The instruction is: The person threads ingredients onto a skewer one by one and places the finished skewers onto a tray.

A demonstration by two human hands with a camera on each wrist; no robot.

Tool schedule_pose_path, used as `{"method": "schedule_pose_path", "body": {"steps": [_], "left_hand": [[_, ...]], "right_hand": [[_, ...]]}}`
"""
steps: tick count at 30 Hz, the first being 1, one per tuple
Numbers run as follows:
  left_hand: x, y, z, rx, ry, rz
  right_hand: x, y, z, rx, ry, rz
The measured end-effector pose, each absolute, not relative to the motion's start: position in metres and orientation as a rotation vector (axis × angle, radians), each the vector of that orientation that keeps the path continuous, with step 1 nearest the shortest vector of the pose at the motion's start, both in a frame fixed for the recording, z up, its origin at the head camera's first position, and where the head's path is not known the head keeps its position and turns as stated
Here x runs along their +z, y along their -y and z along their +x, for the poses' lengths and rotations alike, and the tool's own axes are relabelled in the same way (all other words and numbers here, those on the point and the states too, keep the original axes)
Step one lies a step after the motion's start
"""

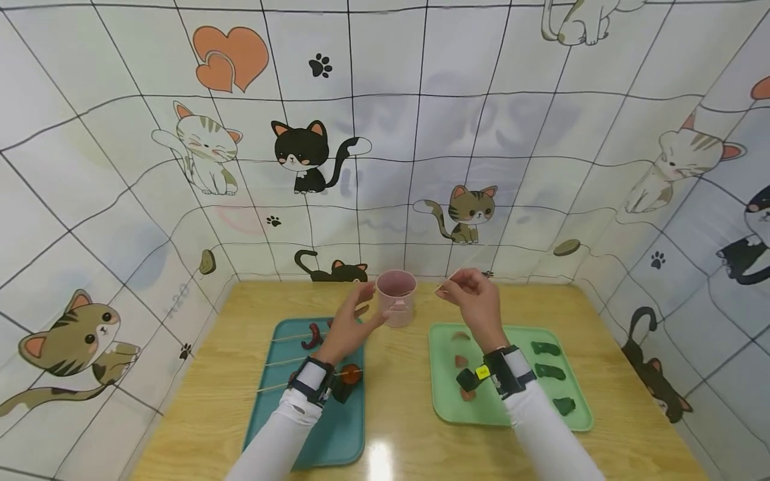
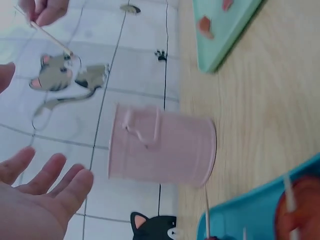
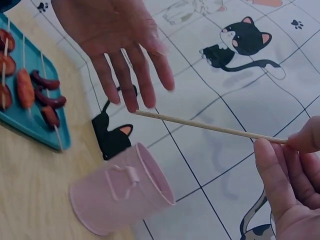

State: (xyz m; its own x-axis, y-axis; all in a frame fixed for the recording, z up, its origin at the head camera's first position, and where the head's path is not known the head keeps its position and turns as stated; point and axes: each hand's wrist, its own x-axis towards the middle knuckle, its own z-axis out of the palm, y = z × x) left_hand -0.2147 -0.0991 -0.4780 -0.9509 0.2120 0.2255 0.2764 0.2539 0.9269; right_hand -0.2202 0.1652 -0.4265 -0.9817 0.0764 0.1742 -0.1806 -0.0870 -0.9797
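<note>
Between thumb and fingertips my right hand pinches a thin wooden skewer, held up in the air to the right of a pink cup. My left hand is spread with nothing in it, just left of the cup, its thumb towards the cup's side. In the right wrist view the skewer's far end points at the left fingers. The cup stands upright near the wall, its small handle facing me. Under my left wrist is a blue tray with skewered food, including red curled pieces and a round orange-red piece.
A green tray lies under my right forearm, bearing dark green pieces, small orange-pink pieces and a black piece. Walls with a cat-print cover enclose the wooden table at the back and both sides.
</note>
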Motion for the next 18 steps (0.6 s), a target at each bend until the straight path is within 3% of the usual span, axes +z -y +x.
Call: {"method": "schedule_pose_path", "body": {"steps": [18], "left_hand": [[-0.481,0.087,-0.132,-1.903,2.654,-0.645]], "right_hand": [[-0.479,-0.138,-0.138,2.424,2.002,0.117]]}}
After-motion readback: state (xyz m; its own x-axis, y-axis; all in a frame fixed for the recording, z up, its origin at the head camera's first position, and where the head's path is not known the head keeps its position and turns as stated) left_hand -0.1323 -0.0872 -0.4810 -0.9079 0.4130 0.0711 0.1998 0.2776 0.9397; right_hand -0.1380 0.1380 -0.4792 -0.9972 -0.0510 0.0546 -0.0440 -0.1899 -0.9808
